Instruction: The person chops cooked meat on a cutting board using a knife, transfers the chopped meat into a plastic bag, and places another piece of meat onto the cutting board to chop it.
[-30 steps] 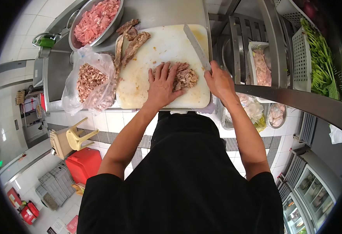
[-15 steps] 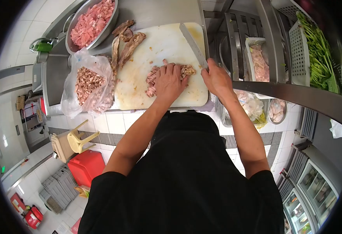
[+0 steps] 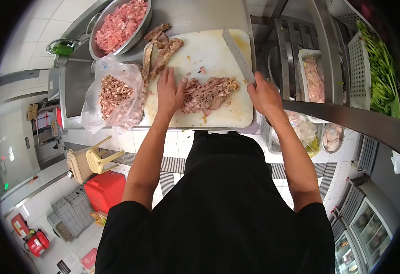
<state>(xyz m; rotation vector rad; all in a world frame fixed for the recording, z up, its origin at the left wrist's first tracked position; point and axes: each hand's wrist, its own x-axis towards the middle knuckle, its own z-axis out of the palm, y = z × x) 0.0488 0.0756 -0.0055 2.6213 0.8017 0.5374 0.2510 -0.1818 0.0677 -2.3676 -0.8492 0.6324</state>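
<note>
A heap of sliced meat (image 3: 210, 95) lies on the white cutting board (image 3: 200, 50). My left hand (image 3: 169, 93) is at the heap's left edge, fingers pointing away from me and thumb apart, touching or nearly touching the meat. In my right hand (image 3: 264, 93) is the handle of a long knife (image 3: 238, 55), its blade pointing up and left at the board's right side. Dark strips of meat (image 3: 166, 55) rest at the board's upper left corner. Small scraps lie above the heap.
Left of the board stand a plastic bag of diced meat (image 3: 113, 97) and a metal bowl of pink meat (image 3: 120, 26). A metal rack (image 3: 346, 109) on the right holds baskets with greens (image 3: 382, 68) and meat. Below are a yellow stool (image 3: 100, 160) and a red bin (image 3: 105, 192).
My left hand has come off the heap and moved to its left side, uncovering the slices. The heap looks more spread out. The knife stays in my right hand.
</note>
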